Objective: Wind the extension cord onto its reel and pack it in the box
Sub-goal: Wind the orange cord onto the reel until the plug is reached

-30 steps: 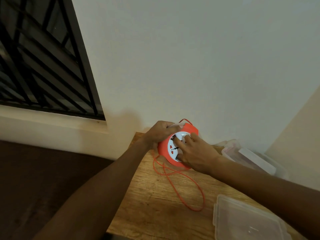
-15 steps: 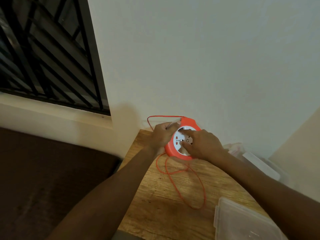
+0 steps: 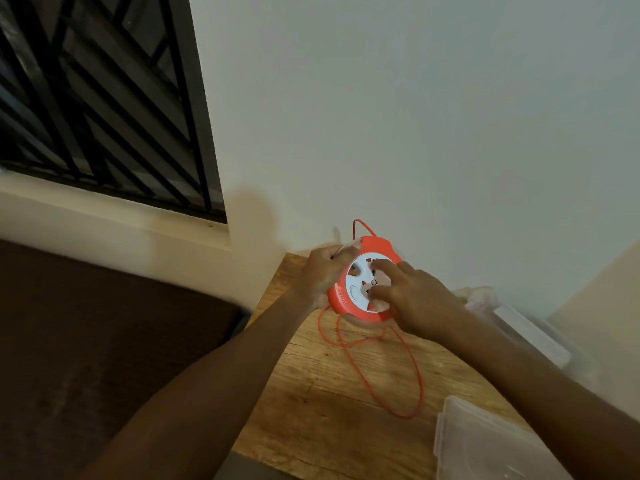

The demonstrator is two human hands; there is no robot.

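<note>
Gripping the orange reel (image 3: 341, 299) at the desk's (image 3: 311, 393) 12 o'clock edge, the left hand (image 3: 320, 275) curls round its rim. The right hand's (image 3: 412, 303) fingers press its white face; loose cord (image 3: 414, 368) trails toward 6 o'clock, near a clear plastic box (image 3: 485, 448).

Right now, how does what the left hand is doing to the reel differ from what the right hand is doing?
The left hand grips the orange reel at its outer rim, fingers curled round the edge; the right hand lies on the white socket face, fingertips pressing it. The left hand is beside the reel, the right hand on top. Both touch the reel, with loose cord on the wooden table.
</note>
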